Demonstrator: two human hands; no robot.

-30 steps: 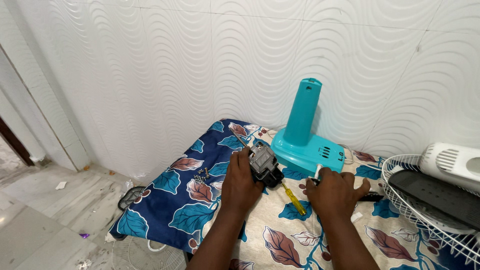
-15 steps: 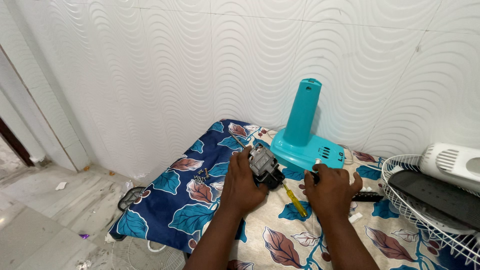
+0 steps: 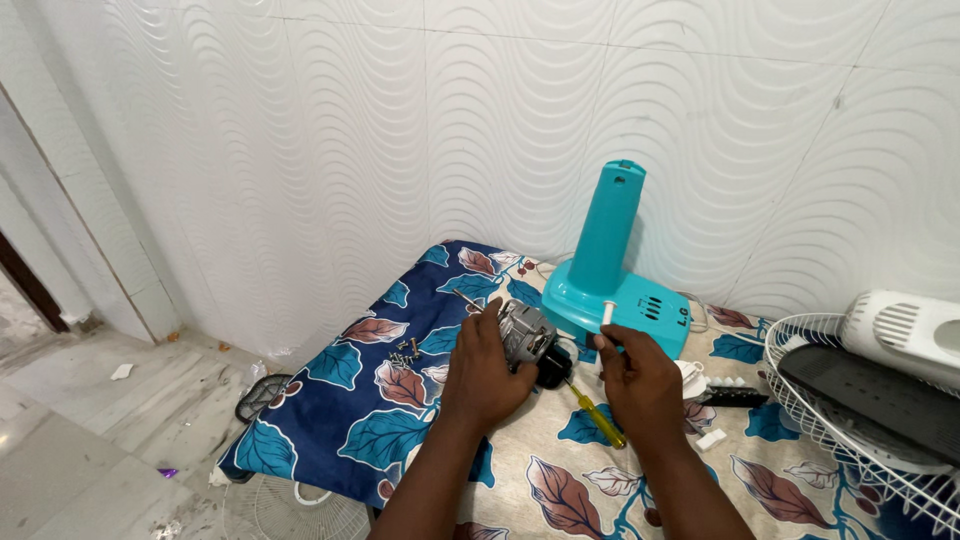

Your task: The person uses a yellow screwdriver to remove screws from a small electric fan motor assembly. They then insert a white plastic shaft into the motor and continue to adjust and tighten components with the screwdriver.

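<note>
My left hand (image 3: 485,372) grips a grey metal fan motor (image 3: 525,332) with a thin shaft sticking out toward the upper left, held just above the flowered cloth (image 3: 370,420). My right hand (image 3: 637,380) pinches a small white plastic pin (image 3: 606,317) upright between thumb and fingers, right of the motor. Behind both hands stands a teal fan base with its column (image 3: 612,270). A yellow-handled screwdriver (image 3: 596,414) lies on the cloth between my wrists.
A white wire fan guard (image 3: 800,410) holding a dark blade and a white motor cover (image 3: 905,330) lies at the right. Several small screws (image 3: 403,352) sit on the cloth left of my left hand. White plastic bits (image 3: 712,438) and a black part (image 3: 735,398) lie near the base. Another guard (image 3: 295,505) rests on the floor.
My right hand has risen off the cloth and now holds the white pin upright. My left hand stays on the motor, shifted slightly.
</note>
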